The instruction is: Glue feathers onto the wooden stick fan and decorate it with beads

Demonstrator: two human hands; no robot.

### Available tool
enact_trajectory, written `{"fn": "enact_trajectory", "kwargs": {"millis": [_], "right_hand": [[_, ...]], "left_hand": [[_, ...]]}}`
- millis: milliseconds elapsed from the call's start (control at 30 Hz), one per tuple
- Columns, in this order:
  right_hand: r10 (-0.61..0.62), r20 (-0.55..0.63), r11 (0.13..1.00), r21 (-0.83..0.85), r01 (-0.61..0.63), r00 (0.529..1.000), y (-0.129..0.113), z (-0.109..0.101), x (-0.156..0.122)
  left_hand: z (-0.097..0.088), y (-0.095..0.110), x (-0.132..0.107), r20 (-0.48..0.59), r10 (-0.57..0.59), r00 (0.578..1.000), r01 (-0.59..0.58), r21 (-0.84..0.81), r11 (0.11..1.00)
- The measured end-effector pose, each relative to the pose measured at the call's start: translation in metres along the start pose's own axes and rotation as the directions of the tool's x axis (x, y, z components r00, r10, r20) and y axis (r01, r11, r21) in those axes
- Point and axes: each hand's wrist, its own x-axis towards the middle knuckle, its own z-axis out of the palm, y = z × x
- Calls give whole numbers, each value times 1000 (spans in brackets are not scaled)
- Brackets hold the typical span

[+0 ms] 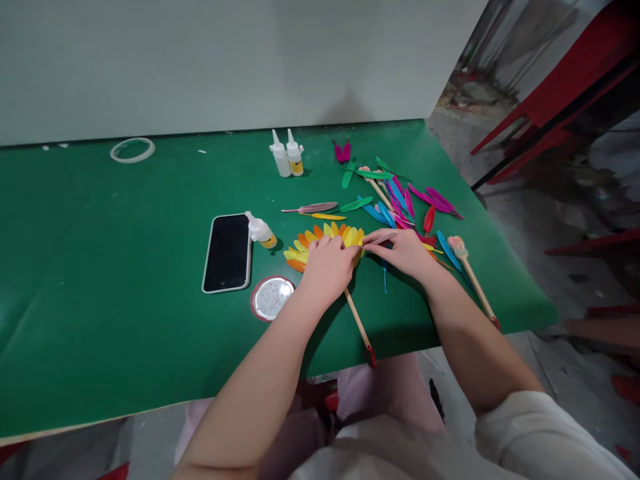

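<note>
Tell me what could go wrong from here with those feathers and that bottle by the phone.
The left hand covers part of the feather fan, so pressing might bend its feathers. The bottle has its nozzle right by the phone, so a leak could reach it. The fan's handle ends by the table edge, where a bump might shift it.

Your left hand lies over the yellow-and-orange feather fan, whose wooden stick points toward you. Your right hand pinches a pale feather at the fan's right edge. Left of the fan are a squeeze bottle, a smartphone and a round lid; loose coloured feathers spread beyond your right hand on the green table.
</note>
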Motion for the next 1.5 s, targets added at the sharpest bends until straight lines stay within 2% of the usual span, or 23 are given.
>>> {"fn": "enact_trajectory", "kwargs": {"millis": [433,733,867,1000,1067,1267,1400,1500], "right_hand": [[53,-6,997,53,-52,999,-2,-4,-1],[123,-37,973,203,-113,992,-11,-13,-3],[154,-77,917,382,-113,985,-15,-20,-5],[203,-116,774,628,-86,972,-12,-26,-6],[228,-130,734,674,-83,965,-11,-28,-6],[250,-121,699,709,-92,961,-14,-29,-4],[248,-109,680,727,-93,963,-14,-28,-4],[244,-92,660,745,-96,966,-13,-27,-3]], "left_hand": [[0,0,-1,-8,20,1000,-19,24,1000],[-1,-1,-2,-21,21,1000,-21,16,1000],[-2,0,-1,-5,12,1000,-12,-9,1000],[-3,-2,0,-2,2,1000,-2,-48,999],[-4,-3,1,-15,-3,1000,2,-62,998],[-5,-5,1,-32,-17,999,14,-74,997],[-7,-8,-1,-125,-88,988,71,-132,989],[-17,-10,-7,-284,-206,936,124,-280,952]]}}
